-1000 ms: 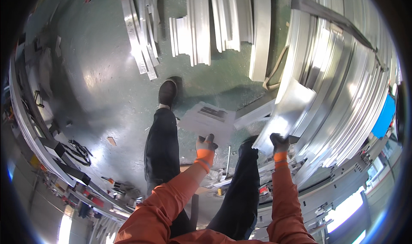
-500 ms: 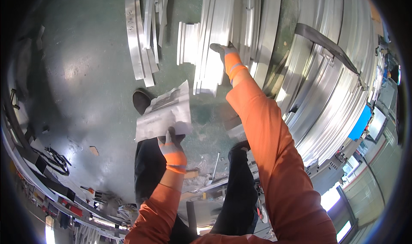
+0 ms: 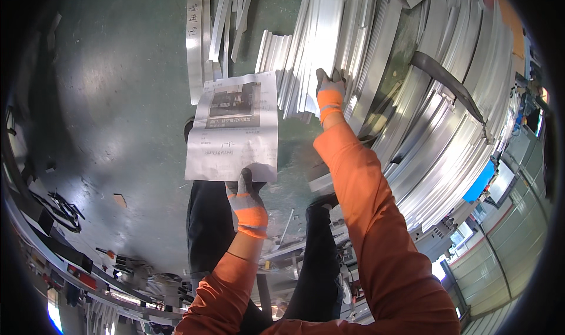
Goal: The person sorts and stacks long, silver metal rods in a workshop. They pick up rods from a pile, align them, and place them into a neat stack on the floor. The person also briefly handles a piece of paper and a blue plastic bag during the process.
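My left hand [image 3: 245, 196] is closed on the near edge of a printed paper sheet [image 3: 235, 152], its thumb lying on top. The sheet has a dark picture in its upper part, with printed and handwritten lines below. My right hand [image 3: 331, 90], in a grey and orange glove like the left, reaches over the near part of a bright aluminium profile [image 3: 322, 35]. Two dark fingertips show apart there; the other fingers are hidden, and whether they touch the metal is unclear. Beside that profile lies a short ribbed profile [image 3: 273, 52].
More long profiles [image 3: 199, 40] lie on the green floor [image 3: 118, 88] at the far left. On the right is a large bundle of profiles [image 3: 435, 135] under a dark strap [image 3: 447, 79]. Black cable [image 3: 62, 211] lies at the left. My legs stand below the paper.
The paper has risen and turned its printed face flatter toward me. My right hand has drawn back along the profile toward its near end, while the view shifted slightly.
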Demonstrator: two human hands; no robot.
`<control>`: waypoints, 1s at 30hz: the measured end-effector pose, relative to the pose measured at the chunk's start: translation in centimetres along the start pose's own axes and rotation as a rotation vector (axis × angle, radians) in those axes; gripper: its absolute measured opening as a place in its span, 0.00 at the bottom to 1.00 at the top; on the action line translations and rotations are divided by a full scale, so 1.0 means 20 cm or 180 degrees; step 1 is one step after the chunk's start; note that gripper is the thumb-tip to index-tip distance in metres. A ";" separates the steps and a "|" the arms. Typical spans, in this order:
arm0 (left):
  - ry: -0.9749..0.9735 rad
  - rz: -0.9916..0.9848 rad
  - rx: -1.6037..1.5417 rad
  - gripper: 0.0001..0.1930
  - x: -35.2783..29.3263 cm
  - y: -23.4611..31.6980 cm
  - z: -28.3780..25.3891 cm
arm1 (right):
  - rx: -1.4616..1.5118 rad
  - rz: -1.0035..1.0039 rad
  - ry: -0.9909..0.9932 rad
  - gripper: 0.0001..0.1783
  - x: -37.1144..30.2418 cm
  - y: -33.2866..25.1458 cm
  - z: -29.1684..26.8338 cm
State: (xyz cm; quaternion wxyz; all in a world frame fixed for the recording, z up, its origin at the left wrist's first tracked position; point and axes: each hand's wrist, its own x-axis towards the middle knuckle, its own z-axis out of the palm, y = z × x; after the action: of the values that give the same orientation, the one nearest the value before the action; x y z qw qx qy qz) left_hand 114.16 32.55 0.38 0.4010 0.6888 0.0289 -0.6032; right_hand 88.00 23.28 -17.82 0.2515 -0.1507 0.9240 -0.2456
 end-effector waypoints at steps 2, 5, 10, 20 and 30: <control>-0.0122 -0.0086 0.0053 0.17 -0.02 -0.02 0.02 | 0.0324 -0.0034 0.0246 0.30 0.07 0.25 -0.02; -0.0148 -0.0008 -0.0019 0.17 -0.01 -0.04 -0.01 | 0.0743 0.0473 -0.0208 0.35 -0.06 0.26 0.00; -0.0112 -0.0029 -0.0079 0.17 -0.02 -0.05 -0.01 | -0.0075 0.0120 -0.0272 0.27 -0.11 0.18 -0.03; -0.0407 -0.0081 -0.0345 0.16 -0.10 -0.07 0.01 | -0.0101 0.0921 -0.0986 0.38 -0.10 0.10 -0.24; -0.0309 -0.1318 0.0279 0.20 -0.10 -0.22 -0.12 | 0.1533 -0.0454 -0.2887 0.13 -0.48 -0.09 -0.13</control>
State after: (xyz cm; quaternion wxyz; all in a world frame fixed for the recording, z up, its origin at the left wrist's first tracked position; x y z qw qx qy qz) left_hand 113.24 37.91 -0.35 0.2391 0.6551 0.1242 -0.7059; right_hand 94.87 26.52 -11.15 0.6369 -0.2424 0.6268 -0.3778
